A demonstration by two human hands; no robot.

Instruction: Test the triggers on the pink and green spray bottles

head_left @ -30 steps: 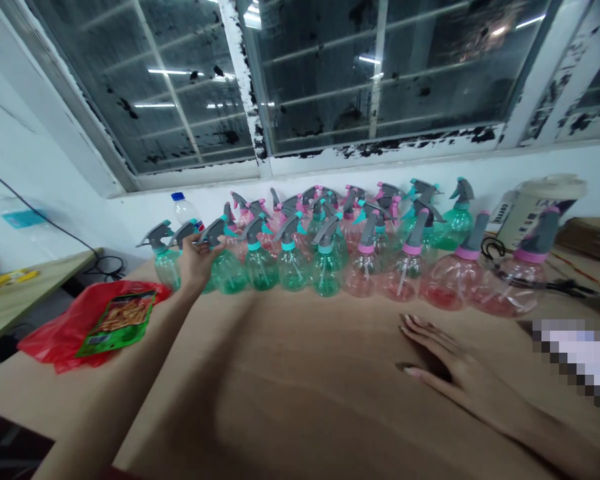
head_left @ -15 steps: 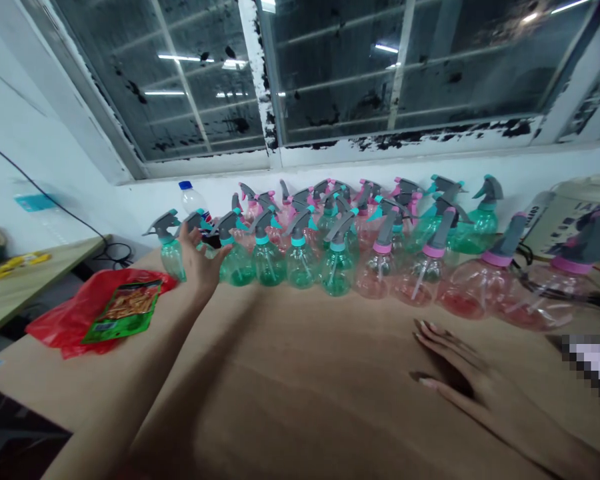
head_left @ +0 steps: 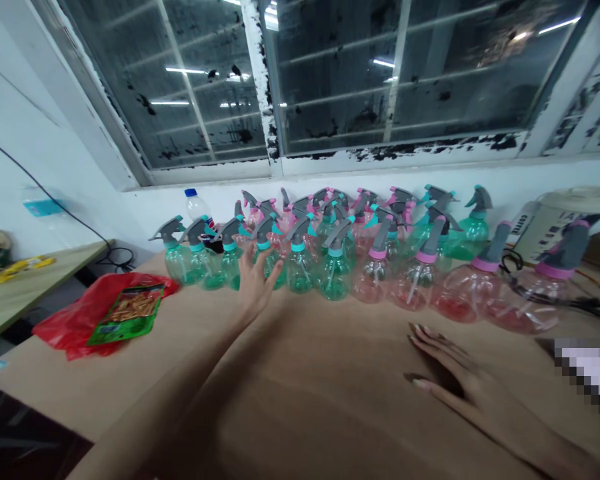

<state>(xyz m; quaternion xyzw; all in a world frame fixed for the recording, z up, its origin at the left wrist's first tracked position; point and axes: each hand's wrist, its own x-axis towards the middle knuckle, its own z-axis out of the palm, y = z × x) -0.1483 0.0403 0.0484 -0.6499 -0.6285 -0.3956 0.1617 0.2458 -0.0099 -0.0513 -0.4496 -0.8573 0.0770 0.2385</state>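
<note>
Several spray bottles stand upright in a front row along the table. Green ones with teal collars, such as this green spray bottle (head_left: 300,273), fill its left and middle; pink ones, such as this pink spray bottle (head_left: 373,280), fill its right. My left hand (head_left: 257,281) reaches up to the row with fingers apart, in front of another green spray bottle (head_left: 276,263) that it partly covers. Whether the fingertips touch it I cannot tell. Lying on the bare wood near the pink bottles, my right hand (head_left: 460,377) has its fingers stretched out and holds nothing.
More spray bottles crowd behind, against the wall below the window. At left lie a red plastic bag (head_left: 75,327) and a green snack packet (head_left: 127,313). A cola bottle (head_left: 194,205) stands at the back; a beige container (head_left: 563,217) and black cables (head_left: 590,307) are at right.
My left hand has moved right along the front row, from the second green bottle to about the fourth. My right hand keeps its place on the table. The view has shifted slightly.
</note>
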